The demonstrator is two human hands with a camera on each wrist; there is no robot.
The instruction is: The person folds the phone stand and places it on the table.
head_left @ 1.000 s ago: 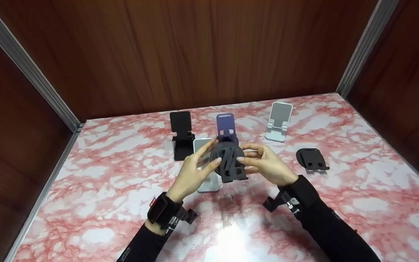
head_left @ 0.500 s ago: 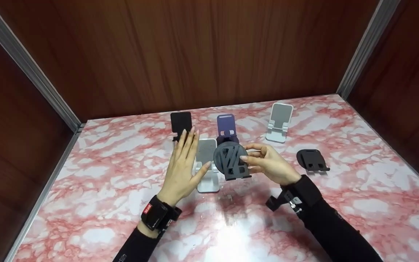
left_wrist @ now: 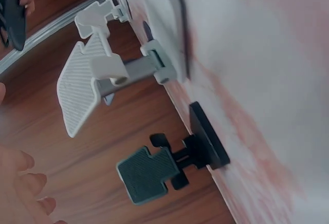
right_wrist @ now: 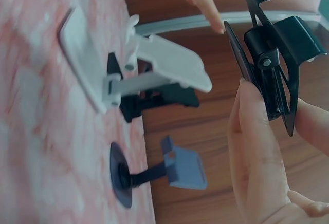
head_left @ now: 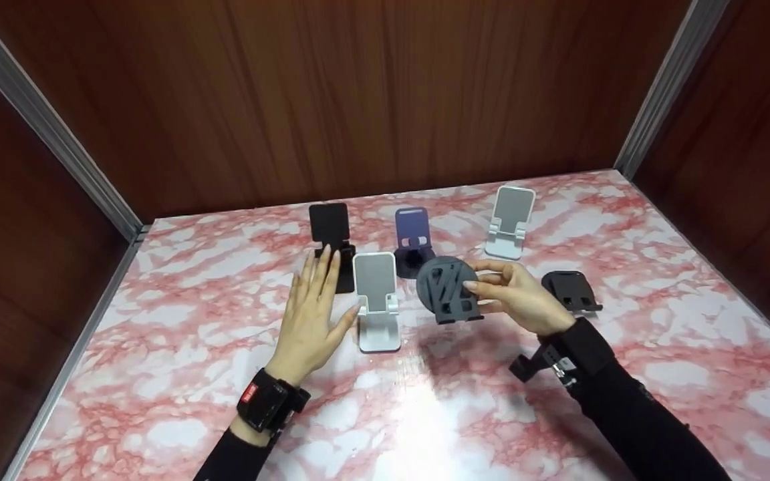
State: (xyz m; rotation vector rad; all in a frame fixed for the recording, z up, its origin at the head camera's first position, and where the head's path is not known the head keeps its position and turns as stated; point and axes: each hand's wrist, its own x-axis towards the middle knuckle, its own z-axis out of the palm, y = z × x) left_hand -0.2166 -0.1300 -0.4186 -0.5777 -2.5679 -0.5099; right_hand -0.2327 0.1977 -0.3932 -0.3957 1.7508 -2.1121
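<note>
A dark grey folding phone stand (head_left: 448, 290) with a round base is held above the table by my right hand (head_left: 519, 294), thumb on its near face and fingers behind. In the right wrist view this folded stand (right_wrist: 267, 54) appears edge-on between thumb and fingers. My left hand (head_left: 311, 317) is spread flat in the air, fingers straight, holding nothing. Beside its thumb stands an unfolded white phone stand (head_left: 376, 287). Beyond its fingertips is an unfolded black phone stand (head_left: 329, 224), its lower part partly covered by the hand in the head view.
A purple phone stand (head_left: 413, 230) stands unfolded behind the held one. Another white stand (head_left: 510, 217) is at the back right. A folded black stand (head_left: 571, 288) lies right of my right hand. Wooden panels (head_left: 385, 100) border the marbled table (head_left: 178, 374).
My left hand has let go of the dark grey stand and moved left, its fingers straightening. My right hand keeps hold of the stand and has carried it a little to the right.
</note>
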